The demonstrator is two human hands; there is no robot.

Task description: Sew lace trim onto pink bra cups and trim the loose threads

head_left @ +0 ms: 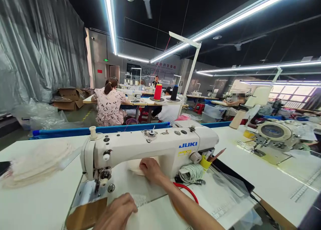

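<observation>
A white JUKI sewing machine stands across the table in front of me. My right hand reaches under the machine's arm, its fingers bent onto a cream fabric piece lying behind the needle area. Part of that fabric is hidden by the hand and the machine. My left hand is low in front of the machine, right of the needle plate. Its fingers are loosely curved over the tabletop with thumb and fingers apart, and I see nothing held in it.
Stacked cream fabric pieces lie at the left. Beside the machine's right end are coiled pale cord, a yellow cup with pencils, and a red tube. Another machine stands right. Co-workers sit beyond the blue edge.
</observation>
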